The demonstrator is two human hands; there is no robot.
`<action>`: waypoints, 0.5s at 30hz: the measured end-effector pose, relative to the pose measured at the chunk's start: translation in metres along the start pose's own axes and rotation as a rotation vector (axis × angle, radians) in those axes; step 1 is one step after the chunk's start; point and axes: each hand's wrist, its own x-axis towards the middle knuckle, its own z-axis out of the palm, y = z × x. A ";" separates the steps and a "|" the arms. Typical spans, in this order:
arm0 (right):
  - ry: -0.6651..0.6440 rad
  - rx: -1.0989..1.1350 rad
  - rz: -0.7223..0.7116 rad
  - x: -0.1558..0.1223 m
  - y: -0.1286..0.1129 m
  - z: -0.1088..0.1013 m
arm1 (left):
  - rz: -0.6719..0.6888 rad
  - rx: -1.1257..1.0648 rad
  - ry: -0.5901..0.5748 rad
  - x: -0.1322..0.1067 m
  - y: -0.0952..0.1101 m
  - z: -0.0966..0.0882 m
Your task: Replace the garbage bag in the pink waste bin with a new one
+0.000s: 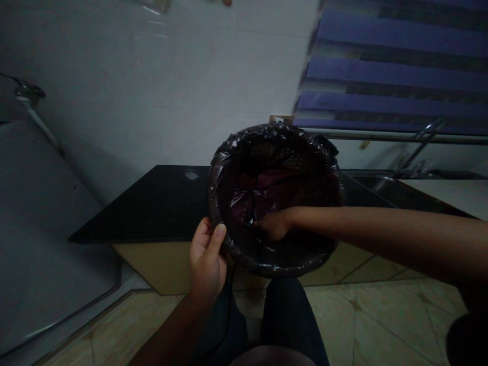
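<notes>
A round bin (305,267) is tilted with its mouth toward me, above the front of the counter. A shiny dark bin liner (263,185) lines it and folds over its rim. My left hand (209,254) is closed on the left side of the rim, thumb on top over the liner and fingers behind. My right hand (272,225) reaches down inside the bin, close against the liner near the lower inner wall. Its fingers are mostly lost in shadow, so their closure is unclear.
Behind the bin runs a black countertop (152,203) over pale cabinets. A steel sink (371,182) with a tap (423,140) is at right, below a purple striped blind (381,66). A large pale appliance-like panel (49,229) stands at left. The floor (385,315) is tiled.
</notes>
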 end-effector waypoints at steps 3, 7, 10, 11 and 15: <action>0.027 -0.012 -0.032 -0.003 -0.001 -0.003 | -0.007 -0.002 -0.003 0.000 0.000 0.000; 0.119 -0.115 0.007 -0.011 -0.003 -0.008 | -0.018 -0.016 0.003 0.000 0.000 0.000; 0.157 -0.171 0.048 -0.016 -0.008 -0.009 | -0.005 -0.019 0.008 0.000 0.000 0.000; 0.160 -0.176 0.046 -0.017 -0.011 -0.009 | 0.002 -0.018 0.012 0.000 0.000 0.001; 0.145 -0.181 0.043 -0.022 -0.025 -0.006 | -0.004 -0.016 0.005 -0.001 -0.001 0.001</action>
